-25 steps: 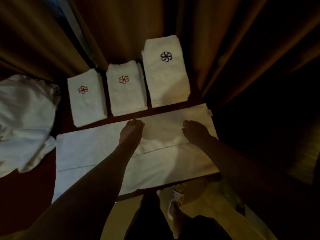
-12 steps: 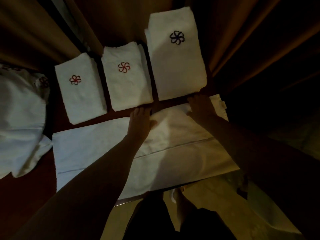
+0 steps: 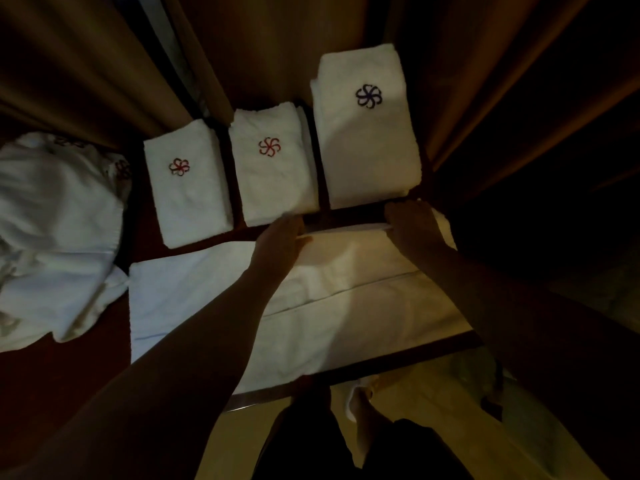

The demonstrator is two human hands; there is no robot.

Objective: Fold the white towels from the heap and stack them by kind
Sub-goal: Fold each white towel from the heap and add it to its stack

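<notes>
**Three stacks done, one towel mid-fold, heap left**

On the dark table (image 3: 62, 375), the spread towel (image 3: 194, 292) lies nearest. A heap (image 3: 52, 220) waits at left. Three folded stacks (image 3: 367, 143) sit behind. The left hand (image 3: 280, 240) and right hand (image 3: 410, 221) pinch the towel's far edge.

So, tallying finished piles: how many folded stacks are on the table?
3, in a row behind the spread towel: left stack, red emblem; middle stack, red emblem; right stack, dark emblem. Towels per stack can't be counted.
</notes>
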